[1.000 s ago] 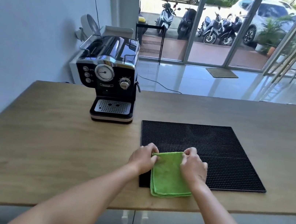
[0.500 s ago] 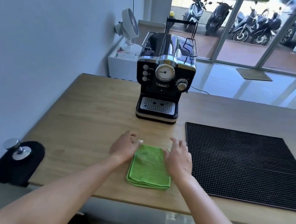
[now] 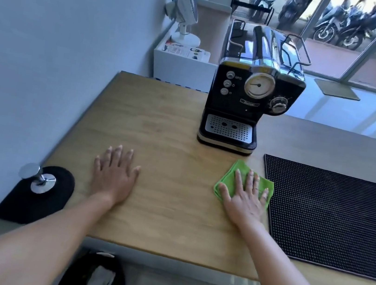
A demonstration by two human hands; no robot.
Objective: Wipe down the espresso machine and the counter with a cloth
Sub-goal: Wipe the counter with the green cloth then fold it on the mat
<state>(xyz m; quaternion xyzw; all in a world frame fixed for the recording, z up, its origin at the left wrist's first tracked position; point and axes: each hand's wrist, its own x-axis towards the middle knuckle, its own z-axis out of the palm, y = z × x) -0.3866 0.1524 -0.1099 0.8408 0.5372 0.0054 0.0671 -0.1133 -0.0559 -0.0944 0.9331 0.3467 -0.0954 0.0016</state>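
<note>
A folded green cloth (image 3: pixel 230 176) lies on the wooden counter (image 3: pixel 170 139), just in front of the black espresso machine (image 3: pixel 250 95) and left of the mat. My right hand (image 3: pixel 246 197) presses flat on the cloth with straight, spread fingers. Far to the left, my left hand (image 3: pixel 115 173) rests flat on the bare counter, fingers spread, holding nothing. The machine stands upright at the counter's back with its steel drip tray facing me.
A black ridged rubber mat (image 3: pixel 332 217) covers the counter's right side. A steel tamper (image 3: pixel 39 177) stands on a small black pad (image 3: pixel 37 198) at the near left corner by the wall. A bin (image 3: pixel 93 277) sits below the counter edge. A white fan (image 3: pixel 186 12) stands behind.
The cloth went from the mat onto the bare wood in front of the machine. My left hand has let go and moved left; my right hand now lies flat on the cloth.
</note>
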